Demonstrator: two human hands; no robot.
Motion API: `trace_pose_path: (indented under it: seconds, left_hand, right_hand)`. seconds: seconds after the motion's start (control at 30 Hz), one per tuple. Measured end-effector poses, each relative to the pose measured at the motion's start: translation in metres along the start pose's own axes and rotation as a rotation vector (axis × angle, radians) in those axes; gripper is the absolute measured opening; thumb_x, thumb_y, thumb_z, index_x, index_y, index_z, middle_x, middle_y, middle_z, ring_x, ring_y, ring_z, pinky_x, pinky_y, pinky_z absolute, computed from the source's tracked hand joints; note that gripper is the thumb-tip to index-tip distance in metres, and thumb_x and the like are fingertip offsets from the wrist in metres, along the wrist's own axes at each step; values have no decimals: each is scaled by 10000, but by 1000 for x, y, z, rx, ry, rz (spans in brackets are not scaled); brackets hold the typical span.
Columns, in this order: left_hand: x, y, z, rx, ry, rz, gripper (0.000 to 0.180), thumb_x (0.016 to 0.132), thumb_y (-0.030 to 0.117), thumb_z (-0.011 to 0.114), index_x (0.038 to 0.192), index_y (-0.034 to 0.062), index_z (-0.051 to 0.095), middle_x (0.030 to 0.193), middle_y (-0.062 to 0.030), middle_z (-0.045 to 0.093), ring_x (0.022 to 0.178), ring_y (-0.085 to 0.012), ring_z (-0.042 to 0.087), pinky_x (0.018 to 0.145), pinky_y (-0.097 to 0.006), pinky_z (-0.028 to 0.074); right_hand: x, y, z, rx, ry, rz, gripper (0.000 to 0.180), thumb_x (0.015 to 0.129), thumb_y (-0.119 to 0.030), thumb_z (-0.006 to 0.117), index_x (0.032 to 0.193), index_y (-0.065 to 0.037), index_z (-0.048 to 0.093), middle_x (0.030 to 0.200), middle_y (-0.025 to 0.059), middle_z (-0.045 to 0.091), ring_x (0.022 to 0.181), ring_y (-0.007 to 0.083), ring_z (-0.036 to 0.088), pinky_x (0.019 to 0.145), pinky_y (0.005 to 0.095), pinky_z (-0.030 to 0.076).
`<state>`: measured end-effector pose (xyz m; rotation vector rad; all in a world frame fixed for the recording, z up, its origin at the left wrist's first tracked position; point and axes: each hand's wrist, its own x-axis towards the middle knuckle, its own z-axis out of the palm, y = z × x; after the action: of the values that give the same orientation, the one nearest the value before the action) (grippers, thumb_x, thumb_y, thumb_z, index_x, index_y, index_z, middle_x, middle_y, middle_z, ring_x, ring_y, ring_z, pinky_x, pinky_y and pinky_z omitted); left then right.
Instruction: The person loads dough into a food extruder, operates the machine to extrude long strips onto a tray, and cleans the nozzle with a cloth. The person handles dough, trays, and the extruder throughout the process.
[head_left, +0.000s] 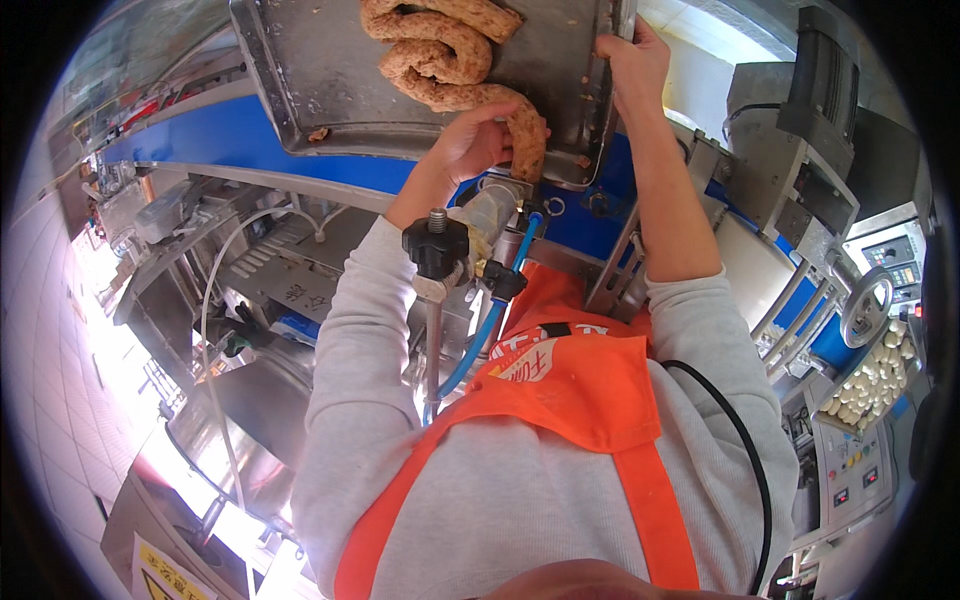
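Observation:
A thick, pale brown rope of minced filling (432, 62) lies in folds on a metal tray (335, 75) at the top of the view. Its near end hangs down to the mouth of a metal nozzle (487, 208). My left hand (478, 140) curls around this lower stretch of the rope, with the thumb on top and the other fingers partly hidden. On the right, my right hand (640, 68) grips the tray's side rim. Some of its fingers are out of sight behind the rim.
A black knob (436, 248) and a blue hose (484, 335) stand by the nozzle, close to my left forearm. Below the tray runs a blue belt (240, 135). Machinery with a handwheel (866, 307) is at the right, beside a hopper of pale round pieces (868, 385).

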<state>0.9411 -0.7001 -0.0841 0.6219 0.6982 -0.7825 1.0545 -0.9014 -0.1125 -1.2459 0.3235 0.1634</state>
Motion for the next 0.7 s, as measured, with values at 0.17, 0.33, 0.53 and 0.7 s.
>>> trace_pose_path:
  seconds: [0.17,0.33,0.53,0.7]
  left_hand:
    - [-5,-3,1,-66,54,192,257,878,157,632,1106,51,579,1079,-134,640,1077,-313,602,950,-447,453]
    - [-11,4,-15,-183,25,275,254,854,124,640,1087,42,579,1065,-131,647,1093,-316,596,951,-469,455]
    - [-18,15,-35,-225,60,410,327,851,153,621,1146,25,568,1113,-135,638,1155,-314,561,977,-487,421]
    - [-26,18,-45,-183,65,573,473,871,229,607,1278,17,491,1292,-175,544,1260,-321,474,1000,-502,387]
  right_hand:
    - [-1,-1,1,12,-6,-38,408,644,82,505,1005,3,679,775,-5,612,632,102,519,561,238,401]
    - [0,4,-1,17,-11,-29,398,637,81,504,987,5,678,763,-5,607,626,101,515,552,238,396]
    - [-2,-1,1,5,2,-13,352,636,73,513,942,3,673,725,-10,582,599,100,491,533,245,376]
    - [-2,-1,-2,-17,-10,21,337,641,63,519,936,2,670,719,-10,574,595,101,481,528,250,365]
